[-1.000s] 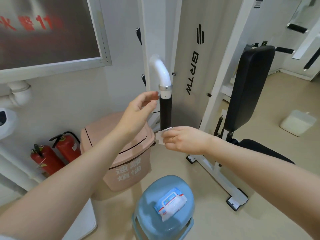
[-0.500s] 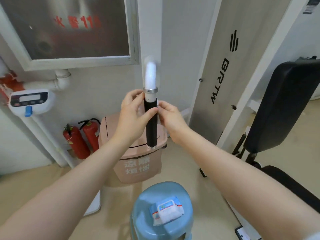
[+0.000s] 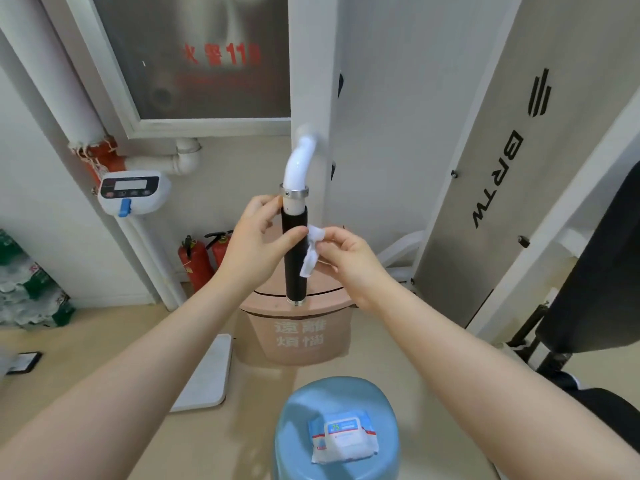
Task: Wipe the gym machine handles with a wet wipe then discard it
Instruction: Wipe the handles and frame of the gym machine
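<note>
The left hand (image 3: 258, 242) loosely cups the black foam grip of the white tubular machine handle (image 3: 294, 258), steadying it; the right hand (image 3: 343, 252) pinches a crumpled white wet wipe (image 3: 311, 251) against the grip's right side. For full coverage, the wipe should probably be spread, wrapped around the grip and drawn along it. The pink lidded bin (image 3: 298, 337) stands behind.

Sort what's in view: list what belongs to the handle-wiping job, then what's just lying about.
For the job:
wet wipe, pinched in the right hand
black handle, steadied by the left hand
wipe pack on the blue stool
pink bin

Lying about:
fire extinguishers
white scale
bench pad
</note>
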### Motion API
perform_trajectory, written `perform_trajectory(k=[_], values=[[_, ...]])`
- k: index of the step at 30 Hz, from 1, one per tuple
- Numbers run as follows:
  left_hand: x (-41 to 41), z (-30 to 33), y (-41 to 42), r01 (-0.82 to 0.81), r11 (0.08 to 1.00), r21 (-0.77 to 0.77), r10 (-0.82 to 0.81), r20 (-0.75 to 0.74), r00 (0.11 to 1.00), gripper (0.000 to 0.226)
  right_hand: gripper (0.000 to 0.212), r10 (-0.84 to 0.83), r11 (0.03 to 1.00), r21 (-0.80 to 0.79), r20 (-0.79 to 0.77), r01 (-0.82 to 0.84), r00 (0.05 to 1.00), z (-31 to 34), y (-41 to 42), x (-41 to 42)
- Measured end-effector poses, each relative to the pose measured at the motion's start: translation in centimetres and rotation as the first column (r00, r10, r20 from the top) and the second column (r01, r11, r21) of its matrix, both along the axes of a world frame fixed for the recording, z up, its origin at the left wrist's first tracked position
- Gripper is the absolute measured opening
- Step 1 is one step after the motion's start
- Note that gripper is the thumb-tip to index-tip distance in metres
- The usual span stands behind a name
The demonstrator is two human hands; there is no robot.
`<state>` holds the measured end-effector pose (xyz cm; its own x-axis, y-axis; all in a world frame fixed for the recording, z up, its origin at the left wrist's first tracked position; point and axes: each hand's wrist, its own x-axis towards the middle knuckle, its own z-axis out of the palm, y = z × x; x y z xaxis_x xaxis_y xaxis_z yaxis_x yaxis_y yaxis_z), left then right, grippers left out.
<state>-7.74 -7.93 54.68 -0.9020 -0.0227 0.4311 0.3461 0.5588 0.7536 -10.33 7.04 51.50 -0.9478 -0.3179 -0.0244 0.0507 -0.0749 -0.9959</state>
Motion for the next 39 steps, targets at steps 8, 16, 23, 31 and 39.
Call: perform_trajectory(k=[8, 16, 23, 31, 39], values=[[-0.6, 2.0, 1.3, 0.007, 0.999, 0.042, 0.001, -0.178, 0.984, 0.068, 0.017, -0.002, 0.948, 0.318, -0.05, 0.017, 0.999, -2.1, 1.0, -1.9], [-1.6, 3.5, 7.0, -0.639, 0.55, -0.538, -0.113, -0.806, 0.582, 0.018, 0.03, -0.218, 0.976, 0.029, 0.193, 0.217, 0.957, -0.2, 5.6, -8.0], [-6.3, -0.7, 12.5, -0.737, 0.203, -0.645, 0.075, -0.74, 0.668, 0.026, 0.017, -0.19, 0.977, -0.074, 0.11, 0.198, 0.976, 1.2, 9.1, -13.7], [-7.2, -1.1, 11.5, -0.747, 0.034, -0.664, 0.248, -0.719, 0.649, 0.034, 0.021, 0.291, 0.932, 0.363, -0.727, -0.012, 0.622, 1.9, 4.7, -16.0], [-8.2, -0.2, 9.9, -0.701, 0.043, -0.712, 0.172, -0.686, 0.707, 0.029, 0.029, 0.273, 0.807, 0.519, -0.752, 0.283, 0.6, -1.0, 3.2, -21.9]])
